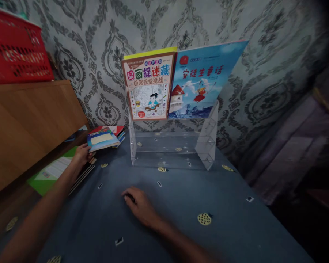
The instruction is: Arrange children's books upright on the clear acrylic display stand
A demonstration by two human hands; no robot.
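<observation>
My left hand (83,153) grips the near left corner of a thin blue book (102,140), which lies tilted over a stack of other books (120,136) at the left of the table. My right hand (138,204) hovers over or rests on the cloth, empty, its fingers loosely curled with a gap by the thumb. Beyond it stands a clear acrylic rack (205,149) with several tiers. Two picture books stand side by side in its top tier: a brown-bordered one (150,87) with a yellow edge behind it, and a larger blue one (200,80).
A green-edged book or folder (42,184) and a pile of books (82,177) lie under and beside my left forearm. At the left are a wooden cabinet (30,120) and a red plastic basket (16,47). Patterned wallpaper (106,69) backs the blue-clothed table (181,197).
</observation>
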